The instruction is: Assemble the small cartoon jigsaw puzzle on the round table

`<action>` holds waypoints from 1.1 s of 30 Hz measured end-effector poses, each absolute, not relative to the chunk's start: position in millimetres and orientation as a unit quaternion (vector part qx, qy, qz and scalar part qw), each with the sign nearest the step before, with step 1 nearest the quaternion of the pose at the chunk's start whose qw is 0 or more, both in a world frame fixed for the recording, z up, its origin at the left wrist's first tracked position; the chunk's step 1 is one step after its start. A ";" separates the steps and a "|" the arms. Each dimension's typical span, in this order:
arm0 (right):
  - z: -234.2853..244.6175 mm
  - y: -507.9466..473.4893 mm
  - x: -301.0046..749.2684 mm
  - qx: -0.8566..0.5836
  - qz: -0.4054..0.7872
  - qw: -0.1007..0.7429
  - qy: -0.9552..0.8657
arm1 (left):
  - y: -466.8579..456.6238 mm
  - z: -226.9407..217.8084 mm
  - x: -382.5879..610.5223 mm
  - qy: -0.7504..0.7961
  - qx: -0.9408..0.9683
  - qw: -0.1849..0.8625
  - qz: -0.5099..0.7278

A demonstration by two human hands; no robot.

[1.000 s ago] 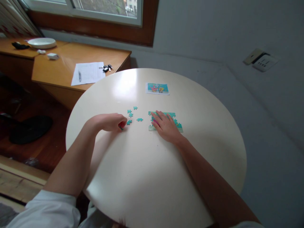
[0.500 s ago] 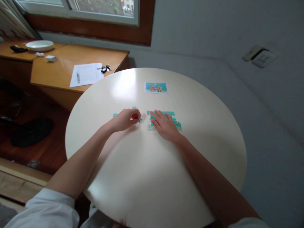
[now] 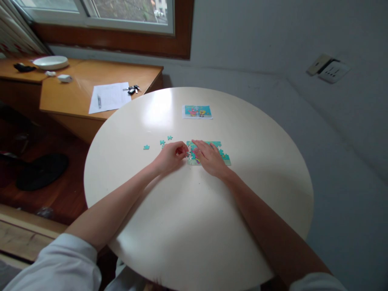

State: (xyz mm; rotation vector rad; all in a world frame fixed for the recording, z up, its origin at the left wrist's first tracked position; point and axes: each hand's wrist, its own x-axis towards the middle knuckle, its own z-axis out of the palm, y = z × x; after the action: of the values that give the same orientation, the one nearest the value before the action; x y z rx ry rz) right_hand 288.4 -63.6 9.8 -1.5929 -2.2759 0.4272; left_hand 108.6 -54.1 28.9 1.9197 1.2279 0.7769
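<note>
A partly built teal jigsaw puzzle (image 3: 218, 150) lies near the middle of the round cream table (image 3: 257, 194). My right hand (image 3: 209, 158) rests flat on it, fingers stretched out. My left hand (image 3: 172, 155) is curled in a pinch at the puzzle's left edge, its fingertips against my right fingers; what it pinches is too small to make out. Loose teal pieces lie to the left: one (image 3: 146, 147) apart, two (image 3: 166, 140) closer to my left hand. A small reference picture (image 3: 197, 111) lies farther back on the table.
Behind the table on the left stands a wooden desk (image 3: 75, 87) with a sheet of paper and pen (image 3: 109, 97), keys (image 3: 131, 89), a white plate (image 3: 50, 62) and small items. A wall switch panel (image 3: 329, 69) is at the right. A dark chair base (image 3: 42, 169) sits on the floor.
My left hand moved right from the loose pieces to the puzzle's left edge, staying pinched. One piece now lies alone at the left. My right hand stayed on the puzzle.
</note>
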 end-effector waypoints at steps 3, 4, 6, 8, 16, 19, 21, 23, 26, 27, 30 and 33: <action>9.2 -64.1 288.2 -0.555 0.142 0.167 -0.802 | -54.0 25.6 112.9 0.477 0.751 0.352 0.291; 9.3 -64.6 287.9 -0.555 0.137 0.165 -0.804 | -53.7 24.1 114.3 0.479 0.753 0.347 0.287; 9.9 -65.8 287.4 -0.554 0.122 0.156 -0.809 | -53.0 21.1 116.8 0.484 0.758 0.336 0.279; 10.5 -66.9 286.9 -0.554 0.108 0.146 -0.812 | -52.3 18.9 118.5 0.488 0.761 0.325 0.277; 9.0 -66.8 286.4 -0.547 0.089 0.141 -0.820 | -51.6 15.1 119.6 0.493 0.776 0.282 0.274; 9.2 -66.7 286.3 -0.546 0.091 0.142 -0.821 | -51.6 15.1 119.8 0.496 0.783 0.261 0.270; 9.8 -66.9 286.1 -0.546 0.092 0.140 -0.821 | -51.6 16.4 120.3 0.501 0.787 0.250 0.260; 10.3 -67.1 285.9 -0.546 0.092 0.138 -0.821 | -51.5 18.4 121.0 0.509 0.790 0.241 0.244; 10.0 -67.2 285.7 -0.548 0.090 0.137 -0.820 | -51.0 21.6 122.1 0.519 0.794 0.227 0.221; 9.7 -67.1 285.8 -0.548 0.090 0.137 -0.820 | -50.7 22.2 122.4 0.522 0.795 0.222 0.215; 8.8 -66.6 286.2 -0.547 0.087 0.136 -0.821 | -50.0 22.3 123.1 0.526 0.797 0.212 0.208; 7.8 -65.8 287.2 -0.548 0.088 0.138 -0.821 | -49.6 19.4 124.1 0.522 0.801 0.204 0.211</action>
State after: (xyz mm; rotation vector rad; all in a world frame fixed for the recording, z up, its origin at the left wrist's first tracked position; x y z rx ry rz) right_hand 287.2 -65.8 7.8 -1.5840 -2.3734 0.2540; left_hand 124.1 -49.6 19.4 2.2330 1.4569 0.5882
